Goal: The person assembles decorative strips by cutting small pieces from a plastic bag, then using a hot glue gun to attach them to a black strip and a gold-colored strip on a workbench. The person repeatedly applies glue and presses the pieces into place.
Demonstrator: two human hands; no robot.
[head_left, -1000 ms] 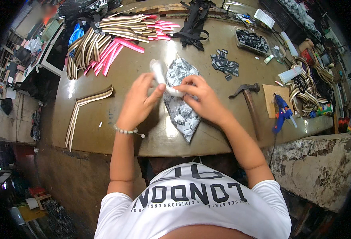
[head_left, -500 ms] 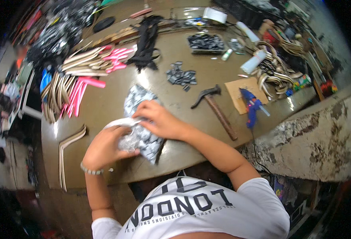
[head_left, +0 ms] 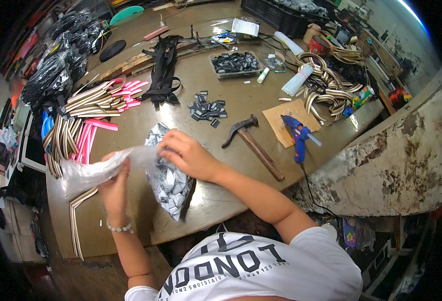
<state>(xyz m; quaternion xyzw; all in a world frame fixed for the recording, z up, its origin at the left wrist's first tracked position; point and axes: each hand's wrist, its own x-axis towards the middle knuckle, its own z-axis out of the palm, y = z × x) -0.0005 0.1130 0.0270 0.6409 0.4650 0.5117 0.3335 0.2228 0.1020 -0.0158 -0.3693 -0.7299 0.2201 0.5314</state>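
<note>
Lying on the brown tabletop [head_left: 241, 95] in front of the person, the clear plastic bag [head_left: 168, 188] is holding many small grey-and-black pieces, while its unfilled neck [head_left: 143, 155] is stretching leftward between the hands. The left hand [head_left: 114, 188] is clamping the bunched film, and the loose end [head_left: 78, 178] is fanning out beyond the fist; blur and film are covering part of these fingers, so their exact placement is remaining uncertain. A beaded bracelet [head_left: 119, 229] is encircling the left wrist. The right hand [head_left: 186, 153] is pinching the neck just beside the filled part, thumb and fingertips pressing together on the film. Near the left forearm, bent striped strips [head_left: 74, 226] are lying along the table; beyond them, a bundle of striped strips [head_left: 91, 104] is lying among pink strips [head_left: 85, 143]. Beyond the bag, a loose pile of black tags [head_left: 207, 108] is lying between the black straps [head_left: 163, 75] and the hammer [head_left: 260, 153], whose handle is pointing toward the near edge. Farther right, a blue glue gun [head_left: 297, 135] is resting partly on a cardboard sheet [head_left: 276, 125]. Behind the pile, a clear tub [head_left: 236, 75] is containing more black pieces.
</note>
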